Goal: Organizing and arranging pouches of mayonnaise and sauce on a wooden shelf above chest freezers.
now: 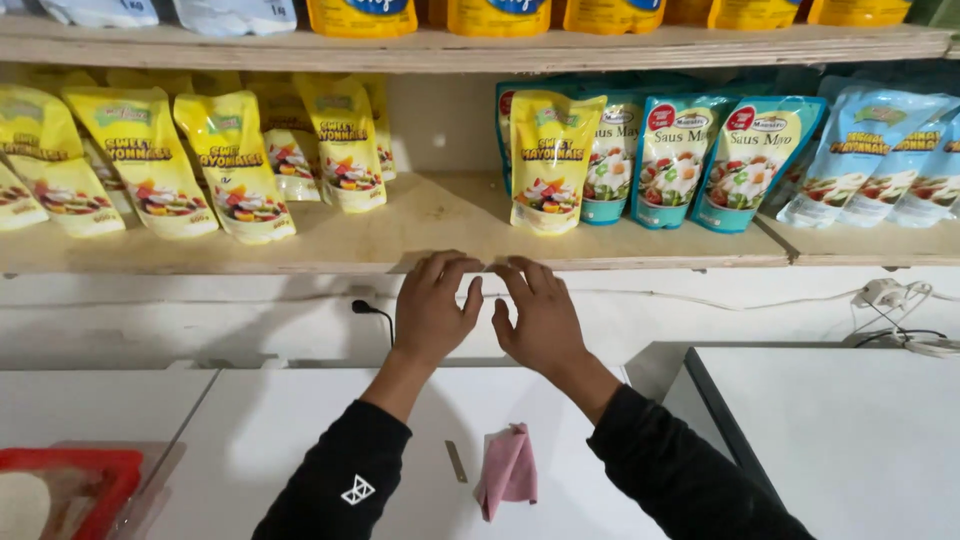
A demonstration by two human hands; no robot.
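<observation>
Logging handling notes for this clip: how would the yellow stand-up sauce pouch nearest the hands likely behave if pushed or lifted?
The yellow pouch stands upright on its gusseted base at the wooden shelf front, so a high push would probably tip it. Its bulging, creased film suggests it is soft, filled and fairly heavy for its size. The glossy surface may be a bit slippery.

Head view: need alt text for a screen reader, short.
Left hand and right hand, both in black sleeves, reach side by side to the front edge of a wooden shelf, fingers spread, holding nothing. Yellow sauce pouches and teal ones stand above; a pink cloth lies below.
</observation>
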